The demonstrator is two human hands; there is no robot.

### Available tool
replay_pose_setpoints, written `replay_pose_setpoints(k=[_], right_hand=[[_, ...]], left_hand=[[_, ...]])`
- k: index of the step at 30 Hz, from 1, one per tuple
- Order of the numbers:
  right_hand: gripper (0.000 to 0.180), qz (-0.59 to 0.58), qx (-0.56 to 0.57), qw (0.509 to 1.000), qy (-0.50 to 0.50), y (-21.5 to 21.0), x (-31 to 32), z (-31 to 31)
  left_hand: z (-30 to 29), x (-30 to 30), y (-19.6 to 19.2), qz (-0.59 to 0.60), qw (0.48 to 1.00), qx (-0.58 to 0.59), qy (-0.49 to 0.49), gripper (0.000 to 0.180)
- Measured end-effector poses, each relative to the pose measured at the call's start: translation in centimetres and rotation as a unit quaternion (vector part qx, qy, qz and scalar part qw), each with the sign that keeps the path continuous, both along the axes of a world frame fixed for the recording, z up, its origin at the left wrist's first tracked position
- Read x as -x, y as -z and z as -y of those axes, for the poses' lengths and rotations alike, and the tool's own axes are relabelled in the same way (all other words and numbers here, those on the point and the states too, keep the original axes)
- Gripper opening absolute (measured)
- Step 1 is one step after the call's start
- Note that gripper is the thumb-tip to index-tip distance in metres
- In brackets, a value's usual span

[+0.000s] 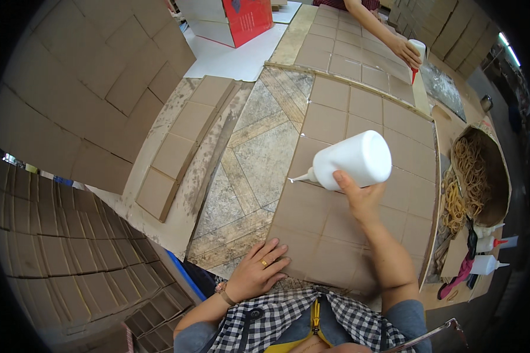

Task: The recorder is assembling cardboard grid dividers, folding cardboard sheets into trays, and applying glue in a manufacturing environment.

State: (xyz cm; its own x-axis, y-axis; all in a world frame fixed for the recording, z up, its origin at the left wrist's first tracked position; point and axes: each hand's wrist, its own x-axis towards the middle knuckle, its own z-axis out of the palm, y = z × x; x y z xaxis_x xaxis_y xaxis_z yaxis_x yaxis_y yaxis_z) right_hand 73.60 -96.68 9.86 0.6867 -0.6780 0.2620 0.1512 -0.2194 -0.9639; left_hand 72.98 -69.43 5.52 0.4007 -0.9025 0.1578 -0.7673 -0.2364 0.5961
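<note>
My right hand (365, 201) is wrapped round a large white squeeze bottle (359, 157), tilted with its narrow nozzle pointing left and down. The nozzle tip is at a small white dab on the left edge of a grid of brown cardboard pieces (312, 206), laid edge to edge on the table. More white dabs dot the seams farther along that edge. My left hand (259, 270) lies with fingers stretched out at the near left corner of the grid, holding nothing. A ring and a bracelet are on it.
Stacked brown boxes (94, 76) rise at the left, beside a row of flat cardboard blocks (176, 153). A co-worker's hand (403, 52) holds another bottle (417, 48) at the far side. At the right are a basket of rubber bands (474, 170) and smaller bottles (486, 265).
</note>
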Motion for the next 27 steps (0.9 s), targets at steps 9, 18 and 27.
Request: replay_pose_setpoints(k=[9, 18, 27], right_hand=[[0.05, -0.033, -0.001, 0.997, 0.072, -0.7, 6.8, 5.6], [0.037, -0.03, 0.069, 0.982, 0.172, -1.7, 16.2, 11.9], [0.043, -0.086, 0.112, 0.946, 0.293, -2.4, 26.1, 18.8]], left_hand=[[0.4, 0.2, -0.3, 0.005, 1.0, -0.007, -0.005, 0.045], [0.8, 0.6, -0.4, 0.015, 1.0, -0.02, -0.01, 0.041], [0.9, 0.8, -0.6, 0.042, 0.999, -0.032, -0.004, 0.043]])
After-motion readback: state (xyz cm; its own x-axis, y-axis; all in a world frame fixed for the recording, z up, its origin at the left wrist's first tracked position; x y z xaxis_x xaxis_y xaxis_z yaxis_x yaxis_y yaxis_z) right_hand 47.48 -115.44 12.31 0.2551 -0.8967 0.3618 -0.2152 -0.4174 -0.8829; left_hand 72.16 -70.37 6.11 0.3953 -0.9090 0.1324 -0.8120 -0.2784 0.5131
